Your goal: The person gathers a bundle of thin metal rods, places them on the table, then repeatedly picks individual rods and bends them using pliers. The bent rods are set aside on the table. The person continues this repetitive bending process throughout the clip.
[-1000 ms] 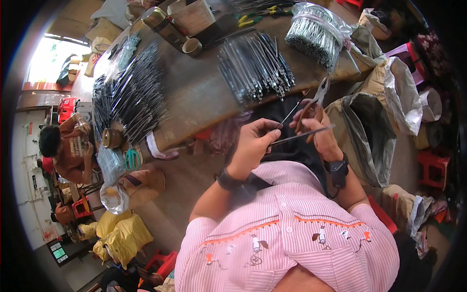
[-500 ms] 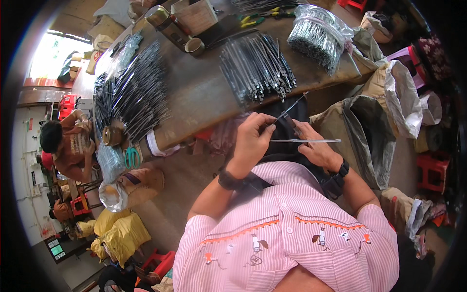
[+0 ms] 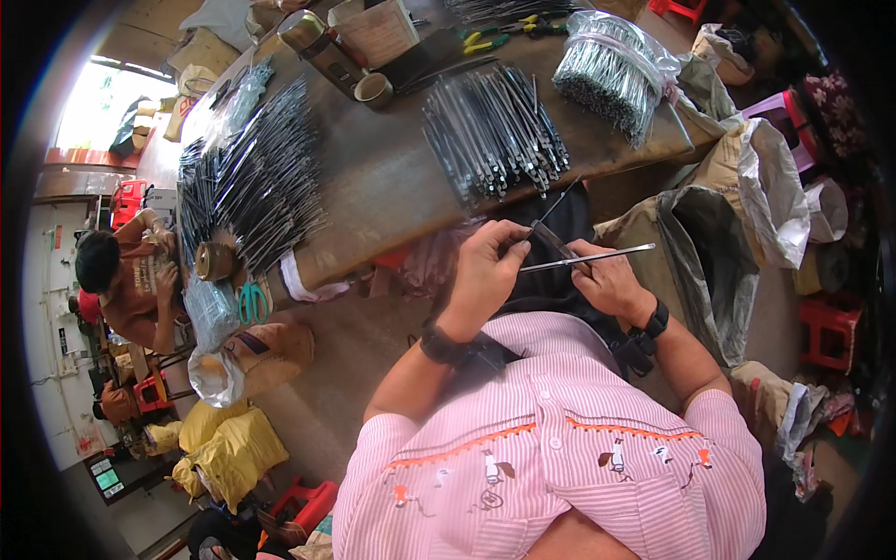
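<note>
In front of my body, my left hand [image 3: 492,264] pinches a thin dark metal rod [image 3: 562,198] that slants up and to the right. My right hand [image 3: 605,277] is closed around a flat dark tool [image 3: 553,239] of a kind I cannot make out; its tip lies close to the rod and my left fingertips. A longer silver metal rod [image 3: 623,251] runs from beside my left hand across my right fingers, its right end tilted up. Which hand grips it is unclear. Beyond my hands, a bundle of dark metal rods [image 3: 492,126] lies on the table.
The brown table [image 3: 369,201] also bears a larger rod pile [image 3: 271,177], a plastic-wrapped silver bundle [image 3: 611,70], yellow-handled pliers [image 3: 483,41] and a cup [image 3: 373,90]. Teal-handled scissors [image 3: 252,303] hang near its left edge. Open sacks [image 3: 714,271] stand right. Another person [image 3: 140,280] sits left.
The silver rod has tilted, its right end rising. The dark rod's far tip has moved slightly left. Both hands stay nearly in place.
</note>
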Motion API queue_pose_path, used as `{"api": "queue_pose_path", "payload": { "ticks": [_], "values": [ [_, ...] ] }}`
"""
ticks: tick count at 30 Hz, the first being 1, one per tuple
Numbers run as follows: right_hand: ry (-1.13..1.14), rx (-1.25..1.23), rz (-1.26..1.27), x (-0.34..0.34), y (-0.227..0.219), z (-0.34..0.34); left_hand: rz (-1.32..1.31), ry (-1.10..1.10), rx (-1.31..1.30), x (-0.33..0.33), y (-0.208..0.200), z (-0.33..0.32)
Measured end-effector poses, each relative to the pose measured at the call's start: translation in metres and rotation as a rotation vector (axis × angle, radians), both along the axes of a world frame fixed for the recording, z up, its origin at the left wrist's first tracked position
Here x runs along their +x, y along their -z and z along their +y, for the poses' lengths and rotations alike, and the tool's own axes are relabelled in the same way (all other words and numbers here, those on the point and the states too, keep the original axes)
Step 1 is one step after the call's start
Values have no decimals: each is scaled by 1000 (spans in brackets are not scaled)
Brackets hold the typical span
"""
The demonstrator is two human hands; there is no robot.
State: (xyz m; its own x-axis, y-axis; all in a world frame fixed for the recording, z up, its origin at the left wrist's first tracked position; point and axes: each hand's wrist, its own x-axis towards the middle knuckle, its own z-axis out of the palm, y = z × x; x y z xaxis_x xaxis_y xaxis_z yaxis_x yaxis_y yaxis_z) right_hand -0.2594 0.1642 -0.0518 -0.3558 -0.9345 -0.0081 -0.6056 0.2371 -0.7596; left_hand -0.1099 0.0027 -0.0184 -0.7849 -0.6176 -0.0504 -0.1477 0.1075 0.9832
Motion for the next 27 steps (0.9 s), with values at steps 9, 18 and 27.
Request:
{"api": "queue_pose_path", "payload": {
  "ticks": [9, 18, 27],
  "values": [
    [11, -3, 109, 1, -8, -8, -128, 3, 41, 0, -12, -10],
    [28, 135, 15, 6, -23, -34, -176, -104, -488, 24, -36, -17],
    [-16, 121, -234, 5, -14, -41, -126, -544, -541, 60, 18, -89]
  ]
}}
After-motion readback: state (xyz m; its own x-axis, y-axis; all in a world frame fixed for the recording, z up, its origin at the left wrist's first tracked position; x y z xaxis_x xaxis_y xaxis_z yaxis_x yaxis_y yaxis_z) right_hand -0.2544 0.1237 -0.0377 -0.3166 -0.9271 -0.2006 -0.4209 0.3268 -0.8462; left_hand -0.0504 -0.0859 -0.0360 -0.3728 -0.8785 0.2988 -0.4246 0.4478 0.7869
